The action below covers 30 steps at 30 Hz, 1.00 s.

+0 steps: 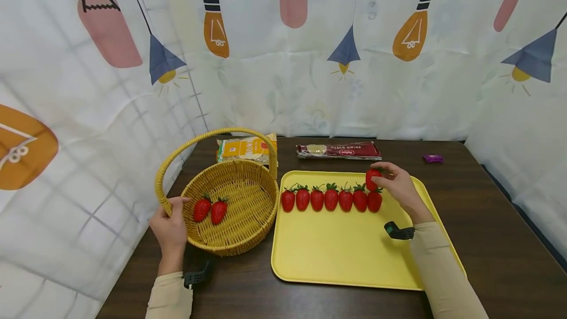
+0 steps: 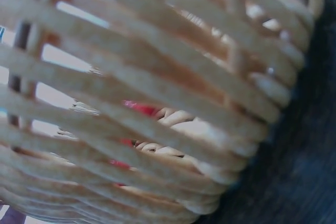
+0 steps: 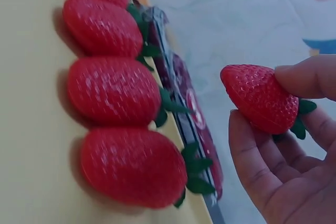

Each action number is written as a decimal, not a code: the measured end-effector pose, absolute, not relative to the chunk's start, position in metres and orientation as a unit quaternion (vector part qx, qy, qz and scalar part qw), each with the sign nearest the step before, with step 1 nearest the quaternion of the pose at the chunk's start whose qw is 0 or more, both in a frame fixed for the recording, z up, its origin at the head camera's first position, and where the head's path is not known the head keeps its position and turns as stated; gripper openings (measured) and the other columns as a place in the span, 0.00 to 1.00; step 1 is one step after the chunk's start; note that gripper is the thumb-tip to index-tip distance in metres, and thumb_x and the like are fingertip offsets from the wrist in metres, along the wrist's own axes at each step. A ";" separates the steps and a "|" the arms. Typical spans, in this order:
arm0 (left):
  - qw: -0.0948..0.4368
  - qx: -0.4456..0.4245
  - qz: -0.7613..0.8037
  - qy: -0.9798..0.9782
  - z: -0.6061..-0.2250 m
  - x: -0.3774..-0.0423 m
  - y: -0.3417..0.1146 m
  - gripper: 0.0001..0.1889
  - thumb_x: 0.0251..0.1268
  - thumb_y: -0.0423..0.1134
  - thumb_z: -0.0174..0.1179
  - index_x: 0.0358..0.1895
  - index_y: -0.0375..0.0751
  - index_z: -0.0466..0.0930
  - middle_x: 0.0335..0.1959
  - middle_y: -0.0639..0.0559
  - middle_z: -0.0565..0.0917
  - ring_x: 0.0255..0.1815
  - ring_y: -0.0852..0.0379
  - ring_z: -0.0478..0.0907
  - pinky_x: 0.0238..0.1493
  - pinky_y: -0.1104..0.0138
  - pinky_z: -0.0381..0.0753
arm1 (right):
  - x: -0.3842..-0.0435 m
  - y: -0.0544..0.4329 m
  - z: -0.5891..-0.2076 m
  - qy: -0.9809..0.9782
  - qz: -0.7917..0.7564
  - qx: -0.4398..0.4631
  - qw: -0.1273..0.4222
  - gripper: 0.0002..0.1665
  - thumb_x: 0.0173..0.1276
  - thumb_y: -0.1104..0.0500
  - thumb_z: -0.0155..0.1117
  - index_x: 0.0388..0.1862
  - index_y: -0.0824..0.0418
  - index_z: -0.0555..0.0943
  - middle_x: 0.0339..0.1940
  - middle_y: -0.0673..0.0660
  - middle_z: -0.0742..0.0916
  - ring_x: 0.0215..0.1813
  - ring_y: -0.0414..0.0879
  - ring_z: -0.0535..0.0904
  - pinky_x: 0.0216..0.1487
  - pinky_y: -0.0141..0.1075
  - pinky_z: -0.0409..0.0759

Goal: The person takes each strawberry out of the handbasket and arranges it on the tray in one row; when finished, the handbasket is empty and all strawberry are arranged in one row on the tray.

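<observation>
My right hand (image 1: 402, 190) pinches a red strawberry (image 3: 257, 98) between thumb and fingers, held up over the far right part of a yellow tray (image 1: 336, 255). Below and left of it, a row of several strawberries (image 1: 330, 199) lies along the tray's far side, green leaves toward the back. On the left, a yellow wicker basket (image 1: 248, 210) tilts toward me with two strawberries (image 1: 219, 211) inside. My left hand (image 1: 170, 228) grips its left rim by the foot of the arched handle. The basket's weave (image 2: 157, 51) fills the left wrist view, red showing through the gaps.
Behind the basket lies a yellow packet (image 1: 243, 149). A long dark red packet (image 1: 338, 150) is beyond the tray, and a small purple wrapped piece (image 1: 432, 158) sits at the back right. A patterned curtain (image 1: 283, 87) borders the dark wooden table (image 1: 239, 287).
</observation>
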<state>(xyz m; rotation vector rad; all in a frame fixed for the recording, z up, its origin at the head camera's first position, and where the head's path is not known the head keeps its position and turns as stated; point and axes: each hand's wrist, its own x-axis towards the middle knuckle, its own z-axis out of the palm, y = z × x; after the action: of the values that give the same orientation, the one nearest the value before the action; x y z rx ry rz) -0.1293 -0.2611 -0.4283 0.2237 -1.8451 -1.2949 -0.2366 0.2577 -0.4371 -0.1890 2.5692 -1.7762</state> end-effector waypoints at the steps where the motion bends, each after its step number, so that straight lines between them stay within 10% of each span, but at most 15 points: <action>1: 0.424 0.090 -0.518 -0.737 -0.428 -0.129 -0.261 0.18 0.73 0.38 0.53 0.33 0.24 0.85 0.16 0.70 0.74 0.12 0.66 0.51 0.18 0.68 0.54 | -0.237 0.261 -0.437 0.821 -0.568 -0.060 0.006 0.24 0.71 0.53 0.63 0.62 0.60 0.74 0.59 0.63 0.75 0.44 0.41 0.80 0.48 0.37 0.79; 22: 0.423 0.089 -0.514 -0.741 -0.430 -0.131 -0.263 0.18 0.73 0.37 0.53 0.32 0.25 0.85 0.11 0.59 0.70 0.11 0.66 0.49 0.17 0.67 0.51 | -0.232 0.321 -0.450 0.845 -0.526 -0.005 0.099 0.38 0.71 0.49 0.62 0.71 0.69 0.65 0.66 0.72 0.72 0.43 0.37 0.81 0.46 0.28 0.78; 30: 0.426 0.089 -0.510 -0.742 -0.432 -0.132 -0.264 0.17 0.73 0.37 0.53 0.32 0.26 0.85 0.11 0.60 0.70 0.12 0.68 0.49 0.17 0.68 0.51 | -0.226 0.337 -0.450 0.877 -0.454 -0.037 0.151 0.35 0.68 0.47 0.65 0.68 0.64 0.70 0.61 0.67 0.76 0.49 0.51 0.76 0.49 0.39 0.75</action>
<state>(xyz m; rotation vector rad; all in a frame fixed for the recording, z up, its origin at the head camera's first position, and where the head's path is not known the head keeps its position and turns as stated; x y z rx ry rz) -0.1315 -0.2645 -0.4324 0.2220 -1.8550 -1.2741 -0.2262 0.3368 -0.4502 -0.1067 2.5191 -1.3024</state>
